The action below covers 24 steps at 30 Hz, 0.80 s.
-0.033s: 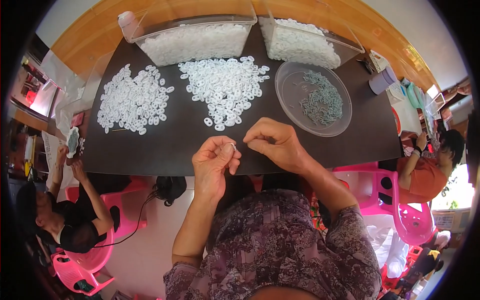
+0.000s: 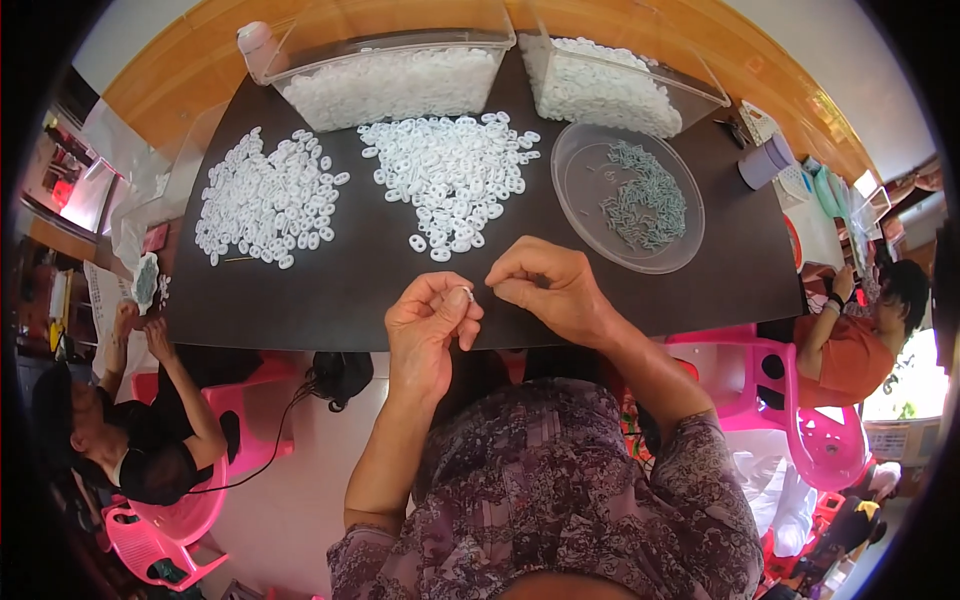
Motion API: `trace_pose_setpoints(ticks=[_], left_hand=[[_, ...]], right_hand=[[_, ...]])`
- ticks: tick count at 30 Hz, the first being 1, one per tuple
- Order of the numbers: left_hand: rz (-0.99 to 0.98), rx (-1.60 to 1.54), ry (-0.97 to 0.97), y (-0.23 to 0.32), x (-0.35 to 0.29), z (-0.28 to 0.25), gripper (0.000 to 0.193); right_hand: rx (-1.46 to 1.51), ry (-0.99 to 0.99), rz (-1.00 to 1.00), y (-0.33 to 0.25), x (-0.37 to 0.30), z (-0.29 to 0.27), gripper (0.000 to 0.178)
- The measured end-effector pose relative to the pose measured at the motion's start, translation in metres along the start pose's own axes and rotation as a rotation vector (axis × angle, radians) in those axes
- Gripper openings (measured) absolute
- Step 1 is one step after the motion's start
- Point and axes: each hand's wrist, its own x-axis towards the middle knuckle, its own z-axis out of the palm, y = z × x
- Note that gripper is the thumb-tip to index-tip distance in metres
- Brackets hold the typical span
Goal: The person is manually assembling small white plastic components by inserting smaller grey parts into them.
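Between the thumb and fingers of my left hand [image 2: 430,315] is a small white plastic piece [image 2: 467,293], mostly hidden by the fingertips. Just to its right, my right hand [image 2: 545,285] is closed in a pinch; whatever it may hold is too small to make out. Both hands hover over the near edge of the dark table. Beyond them lies a pile of white oval pieces with two holes each [image 2: 445,180], with a second such pile [image 2: 268,200] to the left. A round clear tray [image 2: 580,215] at right carries a heap of small grey-green pins [image 2: 650,200].
Two clear bins [image 2: 390,90] [image 2: 610,85] full of white pieces stand at the back. A pink bottle [image 2: 257,48] is at back left, a lidded grey cup [image 2: 764,162] at right. People sit on both sides, near pink chairs [image 2: 735,375].
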Motion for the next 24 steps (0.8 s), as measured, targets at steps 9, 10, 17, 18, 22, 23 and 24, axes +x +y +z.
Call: trace_pose_setpoints(ticks=[9,10,17,18,22,23,24], left_hand=[[-0.007,-0.016,-0.021,-0.004,-0.005,-0.003,0.009],[0.006,-0.009,-0.018,-0.004,-0.005,-0.003,0.009],[0.071,-0.05,-0.045,-0.003,-0.008,-0.005,0.011],[0.058,-0.061,-0.038,-0.002,-0.008,-0.005,0.012],[0.132,-0.041,-0.046,-0.005,-0.008,-0.005,0.012],[0.132,-0.042,-0.044,-0.006,-0.008,-0.006,0.012],[0.123,-0.038,-0.041,-0.006,-0.008,-0.007,0.012]], right_hand=[[0.127,0.031,0.15,-0.002,-0.006,0.018,0.011],[0.126,0.03,0.15,-0.003,-0.006,0.019,0.011],[0.076,0.039,0.12,-0.007,-0.007,0.023,0.011],[0.061,0.051,0.102,-0.006,-0.007,0.023,0.011],[0.06,0.043,0.116,-0.009,-0.007,0.023,0.01],[0.065,0.047,0.115,-0.008,-0.008,0.024,0.01],[0.071,0.051,0.114,-0.008,-0.008,0.024,0.01]])
